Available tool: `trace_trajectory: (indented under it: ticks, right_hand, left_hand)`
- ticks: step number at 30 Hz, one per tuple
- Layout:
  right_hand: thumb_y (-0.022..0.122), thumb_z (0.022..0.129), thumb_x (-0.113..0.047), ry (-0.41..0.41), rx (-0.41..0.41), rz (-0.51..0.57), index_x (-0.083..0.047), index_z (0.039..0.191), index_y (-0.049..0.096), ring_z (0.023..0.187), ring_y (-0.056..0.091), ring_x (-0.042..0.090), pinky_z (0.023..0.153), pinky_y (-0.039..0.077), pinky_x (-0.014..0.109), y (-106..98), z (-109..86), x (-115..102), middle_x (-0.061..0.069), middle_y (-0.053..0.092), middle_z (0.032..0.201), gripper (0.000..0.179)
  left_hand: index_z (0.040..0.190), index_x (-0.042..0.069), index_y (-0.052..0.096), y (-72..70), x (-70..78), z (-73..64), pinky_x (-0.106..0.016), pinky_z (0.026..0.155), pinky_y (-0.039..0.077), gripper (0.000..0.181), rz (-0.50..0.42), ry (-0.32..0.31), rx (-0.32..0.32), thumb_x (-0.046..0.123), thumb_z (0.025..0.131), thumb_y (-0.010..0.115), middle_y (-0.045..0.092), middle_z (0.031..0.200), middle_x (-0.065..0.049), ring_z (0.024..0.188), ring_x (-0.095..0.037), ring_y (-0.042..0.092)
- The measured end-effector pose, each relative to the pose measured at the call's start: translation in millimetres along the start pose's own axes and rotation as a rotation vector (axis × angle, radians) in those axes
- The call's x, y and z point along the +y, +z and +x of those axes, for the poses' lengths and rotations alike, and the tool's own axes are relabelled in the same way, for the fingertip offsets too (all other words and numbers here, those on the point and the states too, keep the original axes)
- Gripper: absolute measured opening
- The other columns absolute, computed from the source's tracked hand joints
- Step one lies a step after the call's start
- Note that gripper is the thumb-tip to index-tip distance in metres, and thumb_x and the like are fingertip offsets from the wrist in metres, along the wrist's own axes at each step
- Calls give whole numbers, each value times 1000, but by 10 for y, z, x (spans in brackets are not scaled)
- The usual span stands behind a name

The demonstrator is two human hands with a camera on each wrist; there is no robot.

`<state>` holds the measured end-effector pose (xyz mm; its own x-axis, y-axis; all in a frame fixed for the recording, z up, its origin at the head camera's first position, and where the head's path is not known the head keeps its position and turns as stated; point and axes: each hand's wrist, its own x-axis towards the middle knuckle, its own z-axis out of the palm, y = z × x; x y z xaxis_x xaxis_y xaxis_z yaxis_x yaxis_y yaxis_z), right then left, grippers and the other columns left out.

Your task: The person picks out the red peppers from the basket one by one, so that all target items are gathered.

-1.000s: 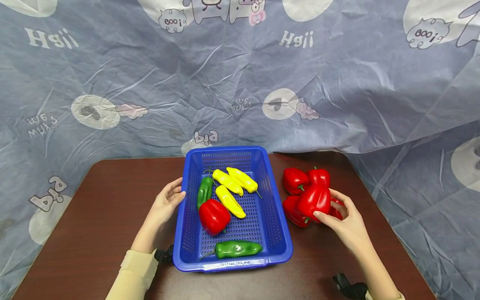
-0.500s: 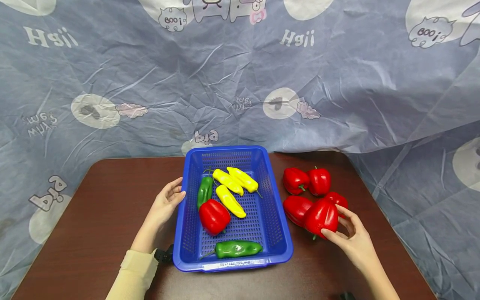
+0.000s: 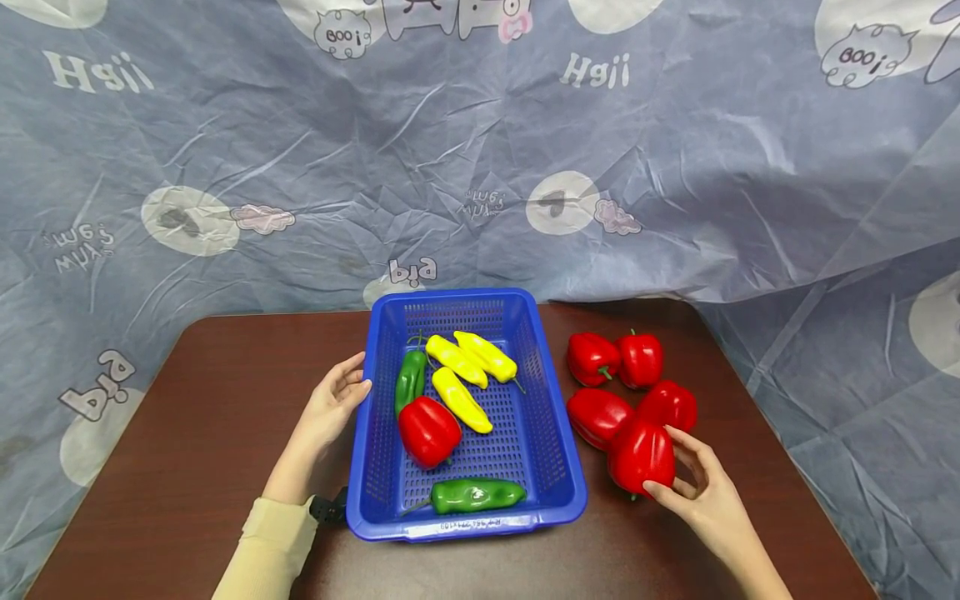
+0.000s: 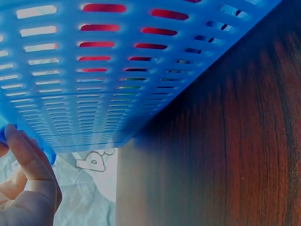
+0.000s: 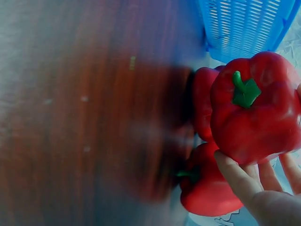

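Observation:
In the head view my right hand (image 3: 701, 493) holds a red bell pepper (image 3: 640, 457) between thumb and fingers, right of a blue plastic basket (image 3: 564, 467). The right wrist view shows this pepper (image 5: 273, 125) with its green stem facing the camera, lifted off the table. Several other red bell peppers, such as one at the near left of the group (image 3: 597, 414), lie close behind it. My left hand (image 3: 330, 408) grips the basket's left rim, thumb and fingers on the edge. Inside the basket are a red bell pepper (image 3: 429, 433), yellow peppers (image 3: 462, 402) and green peppers (image 3: 477, 496).
Everything stands on a dark brown wooden table (image 3: 225, 417). A grey-blue printed cloth (image 3: 315, 167) hangs behind its far edge. Slotted basket walls (image 4: 70, 108) fill the upper part of the left wrist view.
My right hand has drawn the held bell pepper toward me, away from over the other red peppers, which now show more fully. The left hand and the basket have stayed in place.

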<state>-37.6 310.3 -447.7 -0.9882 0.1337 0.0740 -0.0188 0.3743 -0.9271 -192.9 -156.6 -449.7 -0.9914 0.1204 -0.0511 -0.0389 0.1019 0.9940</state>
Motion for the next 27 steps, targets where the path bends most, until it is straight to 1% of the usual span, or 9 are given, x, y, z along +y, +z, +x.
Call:
trace_trajectory:
  ticks: [3,8,10,13,17,22,25,27]
  right_hand:
    - [74,82,6,-10,-6,-16,-6,147,33,114,45,-17,79,50,8,14,-17,36,-23,38,135,78]
    - [76,79,7,-50,-8,-33,-13,145,36,115,44,-16,82,49,7,42,-20,87,-10,37,140,79]
    - [76,79,7,-58,-12,-39,-13,145,36,116,44,-16,83,48,7,47,-17,108,-5,37,141,80]
    - [77,79,5,-49,-18,-46,-12,145,36,116,43,-17,83,48,6,46,-17,137,-3,36,142,80]
    - [77,79,4,-36,-25,-53,-9,146,35,115,43,-18,83,48,6,43,-26,177,-2,36,142,80]
    - [77,79,6,-64,-28,-47,-9,145,36,116,43,-18,83,48,6,42,-41,214,-1,37,142,80]
    - [75,80,7,-76,-30,-40,-7,147,35,116,43,-19,83,48,6,39,-46,220,-8,36,139,79]
    - [75,81,6,-74,-32,-48,-4,148,34,116,42,-20,83,47,5,36,-48,219,-16,36,137,79]
  left_hand:
    - [150,3,36,-1,7,-3,-13,83,48,55,8,-5,5,1,98,56,54,119,-12,94,6,57]
    - [150,4,36,-12,9,-11,-13,84,48,55,19,-11,10,5,98,57,53,123,-16,97,5,57]
    - [150,5,36,-14,4,-10,-13,84,48,56,19,-9,7,6,99,57,52,125,-18,99,3,57]
    - [150,5,36,-14,-3,-5,-14,85,48,55,16,-9,1,7,99,56,52,125,-18,98,2,58]
    - [151,5,35,-11,-11,-2,-13,85,48,55,22,-10,-1,7,100,55,53,122,-14,97,3,58]
    - [150,5,36,-7,-5,-11,-13,84,48,56,23,-9,1,8,99,57,54,119,-10,97,3,58]
    - [150,4,36,1,6,-15,-14,84,49,56,16,-8,3,6,99,57,54,117,-9,96,4,58]
    - [150,4,36,7,14,-16,-14,83,49,56,11,-6,2,5,98,57,54,117,-8,96,4,58]
